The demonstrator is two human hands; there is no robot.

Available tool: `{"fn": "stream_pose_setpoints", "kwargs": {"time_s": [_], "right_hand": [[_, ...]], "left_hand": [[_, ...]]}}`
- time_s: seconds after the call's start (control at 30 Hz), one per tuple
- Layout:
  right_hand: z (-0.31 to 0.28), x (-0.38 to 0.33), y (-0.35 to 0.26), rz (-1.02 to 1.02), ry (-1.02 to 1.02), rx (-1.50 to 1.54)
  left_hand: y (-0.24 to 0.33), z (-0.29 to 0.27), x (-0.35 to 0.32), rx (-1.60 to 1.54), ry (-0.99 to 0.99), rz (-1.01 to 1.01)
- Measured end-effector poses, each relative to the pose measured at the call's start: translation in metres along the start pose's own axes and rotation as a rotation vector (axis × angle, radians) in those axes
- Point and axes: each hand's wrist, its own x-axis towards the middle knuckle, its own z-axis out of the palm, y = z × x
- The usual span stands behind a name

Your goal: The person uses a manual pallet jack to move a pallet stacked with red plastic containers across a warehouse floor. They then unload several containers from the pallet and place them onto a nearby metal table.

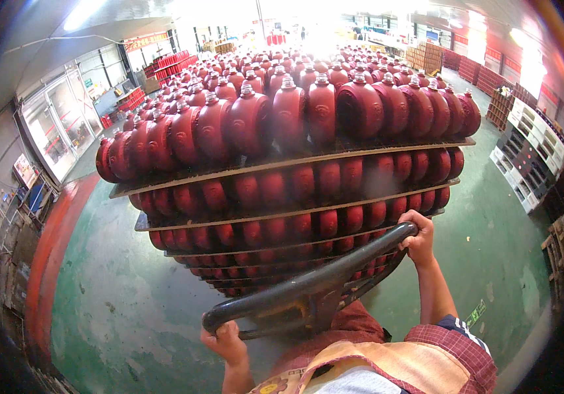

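Note:
A thick black handle [315,279] of what looks like a pallet truck slants across the lower middle, its right end farther from me. My left hand [226,343] is closed around its near left end. At the far right end, my right hand [418,238] grips the same handle with the arm stretched out. Just beyond the handle rises a tall stack of dark red round bottles [249,121] with clear caps. Several thin boards [308,157] separate its layers. The bottom of the stack is hidden behind the handle and my body.
Green floor [124,289] surrounds the stack, with a red strip [55,249] along the left. On the right stand white and black crates [531,154] and wooden pallets [561,253]. Glass doors [65,121] are at the left; brown stacked crates [424,58] stand farther back.

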Motion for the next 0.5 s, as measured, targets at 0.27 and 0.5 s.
{"fn": "stream_pose_setpoints", "kwargs": {"time_s": [0.27, 0.5], "right_hand": [[-0.0017, 0.0009, 0.0027, -0.005, -0.007, -0.027], [-0.0006, -0.001, 0.0067, 0.015, -0.009, 0.014]], "left_hand": [[0.004, 0.0055, -0.0011, -0.004, 0.046, -0.004], [0.0026, 0.0004, 0.0014, -0.02, -0.037, 0.037]]}}
